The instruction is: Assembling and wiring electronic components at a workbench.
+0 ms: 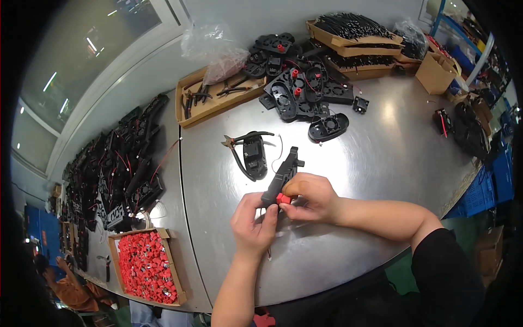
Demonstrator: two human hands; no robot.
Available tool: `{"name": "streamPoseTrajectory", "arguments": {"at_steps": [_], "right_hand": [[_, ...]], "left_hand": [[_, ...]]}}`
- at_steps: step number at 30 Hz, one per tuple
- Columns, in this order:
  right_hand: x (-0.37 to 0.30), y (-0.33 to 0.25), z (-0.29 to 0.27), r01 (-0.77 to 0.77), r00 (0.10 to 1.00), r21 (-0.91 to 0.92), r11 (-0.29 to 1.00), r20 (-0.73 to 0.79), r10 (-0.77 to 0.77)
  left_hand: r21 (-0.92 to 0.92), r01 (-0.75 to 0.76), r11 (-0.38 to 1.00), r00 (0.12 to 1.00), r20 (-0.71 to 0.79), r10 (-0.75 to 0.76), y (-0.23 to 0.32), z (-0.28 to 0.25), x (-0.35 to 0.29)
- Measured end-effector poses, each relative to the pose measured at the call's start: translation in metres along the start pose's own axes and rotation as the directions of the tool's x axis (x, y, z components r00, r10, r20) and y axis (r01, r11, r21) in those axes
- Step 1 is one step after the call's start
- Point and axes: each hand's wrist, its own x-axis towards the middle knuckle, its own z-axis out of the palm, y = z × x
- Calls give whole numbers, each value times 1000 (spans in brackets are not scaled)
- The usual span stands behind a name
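Held housing [281, 177]: matte black plastic, long and narrow, with a small projecting stub near its far end; tilted above the table, between the two hands.
Red piece [283, 199]: glossy, block-like; against the near part of the held housing.
Table [338, 256]: smooth, reflective sheet metal.
Cutting pliers [238, 159]: black curved handles, spread apart around a rounded black housing [255, 155], ahead of the hands.
Shallow carton [172, 266]: brown cardboard, left of the person; filled with small red parts [143, 264].
Tool tray [218, 111]: cardboard, rectangular; several dark-handled pliers inside.
Housing pile [302, 90]: black moulded shells, some oval, several with round grilles; a few red pieces among them.
Plastic bag [210, 49]: clear, crinkled film.
Left hand [254, 223]: thumb and fingers closed around the housing's near end.
Right hand [311, 198]: thumb and fingers nearly together, at the red piece and the housing's side; exact fingertip contact partly hidden.
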Motion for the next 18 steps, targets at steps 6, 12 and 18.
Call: {"name": "streamPoseTrajectory", "arguments": {"at_steps": [6, 12, 18], "right_hand": [[-8, -6, 1, -187, 982, 58, 981, 21, 186], [-10, -3, 9, -204, 977, 47, 978, 73, 200], [-18, 12, 4, -185, 967, -16, 983, 173, 185]], "left_hand": [[-3, -56, 998, 998, 28, 56, 9, 4, 1], [228, -141, 963, 990, 54, 132, 17, 6, 3], [286, -136, 948, 991, 39, 131, 9, 3, -2]]}}
